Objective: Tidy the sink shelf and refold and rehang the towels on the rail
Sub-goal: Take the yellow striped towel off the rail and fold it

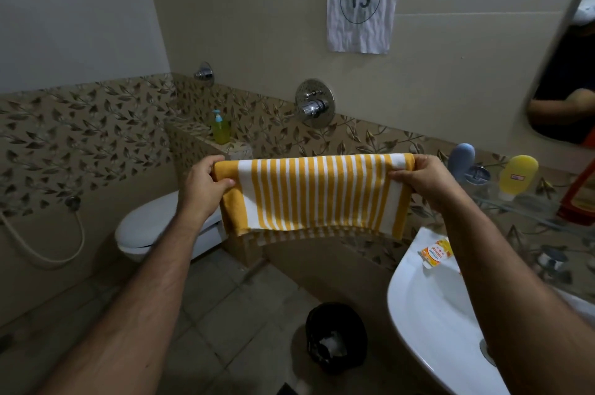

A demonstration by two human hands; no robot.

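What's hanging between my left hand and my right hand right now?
In the head view, the yellow-and-white striped towel stretches between the left hand and right hand; each grips one top corner.

Both bare forearms reach forward from the near edge, nearly straight and level with each other. The left hand (203, 183) and the right hand (421, 180) are held well apart at the same height, backs facing the camera, fingers and thumbs curled in a pinch.
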